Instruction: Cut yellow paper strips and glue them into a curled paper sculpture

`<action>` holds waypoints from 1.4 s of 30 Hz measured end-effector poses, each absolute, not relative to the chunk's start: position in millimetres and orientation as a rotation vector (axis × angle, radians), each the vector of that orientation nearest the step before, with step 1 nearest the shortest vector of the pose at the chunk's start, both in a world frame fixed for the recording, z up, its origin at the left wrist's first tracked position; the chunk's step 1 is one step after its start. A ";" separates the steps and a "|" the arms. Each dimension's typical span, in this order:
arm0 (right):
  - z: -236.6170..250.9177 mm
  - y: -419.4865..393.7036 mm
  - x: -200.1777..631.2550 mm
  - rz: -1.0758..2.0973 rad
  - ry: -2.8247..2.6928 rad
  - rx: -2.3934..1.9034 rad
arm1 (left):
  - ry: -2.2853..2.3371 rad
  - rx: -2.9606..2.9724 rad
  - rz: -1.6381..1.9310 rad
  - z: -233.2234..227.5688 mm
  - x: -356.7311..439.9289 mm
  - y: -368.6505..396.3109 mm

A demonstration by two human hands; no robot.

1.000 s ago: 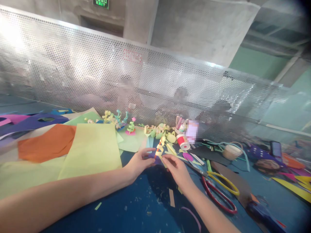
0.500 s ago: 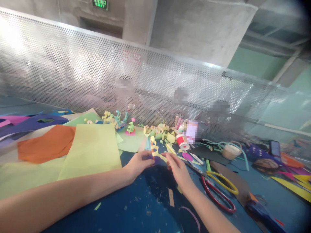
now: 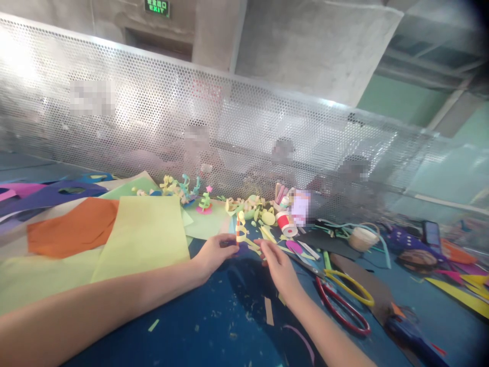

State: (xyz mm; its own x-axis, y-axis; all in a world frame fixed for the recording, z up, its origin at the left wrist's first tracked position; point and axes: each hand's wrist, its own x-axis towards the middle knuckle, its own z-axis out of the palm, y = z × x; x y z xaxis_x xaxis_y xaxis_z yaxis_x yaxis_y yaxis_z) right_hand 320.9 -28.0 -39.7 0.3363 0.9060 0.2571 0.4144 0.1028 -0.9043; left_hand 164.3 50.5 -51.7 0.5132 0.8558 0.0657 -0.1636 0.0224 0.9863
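The left hand (image 3: pixel 214 252) pinches the base of a curled yellow-orange paper strip (image 3: pixel 240 229), which stands upright near the middle of the blue table (image 3: pixel 198 326). The right hand (image 3: pixel 277 265) is half open and its fingertips touch the strip's lower end. If the pinch is too strong, the thin curl can flatten or tear; the scissors (image 3: pixel 344 295) lie near on the right.

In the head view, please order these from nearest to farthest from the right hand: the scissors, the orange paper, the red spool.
From the right hand:
1. Red spool, just beyond the fingers.
2. Scissors, on the right side.
3. Orange paper, far on the left.
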 end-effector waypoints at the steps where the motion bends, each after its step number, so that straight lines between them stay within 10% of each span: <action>1: -39.8 -28.2 320.3 0.559 -1.277 -1.488 | 0.672 1.324 0.890 -51.7 164.1 50.5; 42: -50.6 -27.5 321.6 0.454 -1.381 -1.528 | 0.283 1.115 0.350 -41.8 153.6 55.8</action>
State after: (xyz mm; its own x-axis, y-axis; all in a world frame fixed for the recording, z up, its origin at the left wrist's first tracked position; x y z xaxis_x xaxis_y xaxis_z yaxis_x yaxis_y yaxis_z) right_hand 321.6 -27.5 -50.6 0.2815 0.9023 0.3264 0.5324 0.1361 -0.8355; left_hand 153.6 55.8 -41.8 0.9102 0.4115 -0.0471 -0.1319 0.3958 0.9088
